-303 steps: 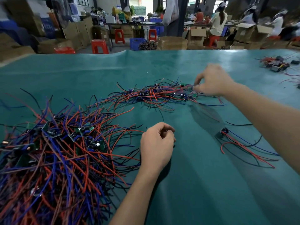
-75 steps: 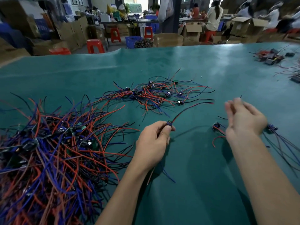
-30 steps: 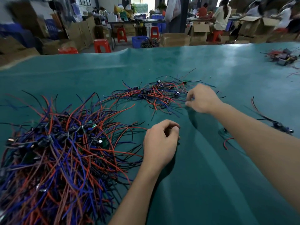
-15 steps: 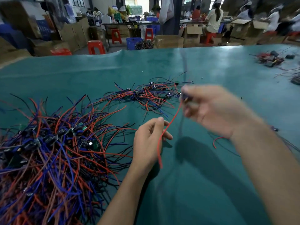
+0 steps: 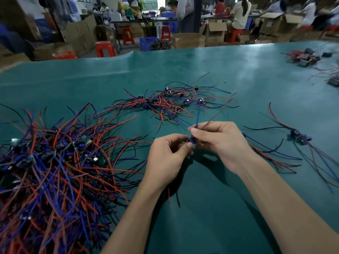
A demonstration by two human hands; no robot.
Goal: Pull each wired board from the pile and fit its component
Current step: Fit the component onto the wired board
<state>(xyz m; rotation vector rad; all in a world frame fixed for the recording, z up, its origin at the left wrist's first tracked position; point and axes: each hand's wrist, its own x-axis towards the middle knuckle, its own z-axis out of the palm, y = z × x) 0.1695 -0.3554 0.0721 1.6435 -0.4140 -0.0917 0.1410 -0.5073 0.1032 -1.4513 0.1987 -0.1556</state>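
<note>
Pinching one small wired board (image 5: 191, 139) between fingers (image 5: 194, 130) of right hand (image 5: 220, 143) and left hand (image 5: 167, 154), just above the worktop (image 5: 201, 208); fitting step apparently underway, component itself too small to tell; next calling for steady pressing, then reaching toward the far pile (image 5: 165, 102), big pile (image 5: 55, 171) waiting left

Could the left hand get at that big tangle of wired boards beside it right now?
Probably not at once: the left hand pinches the small board together with the right hand. Otherwise the big pile lies just beside it across bare mat, nothing between.
</note>
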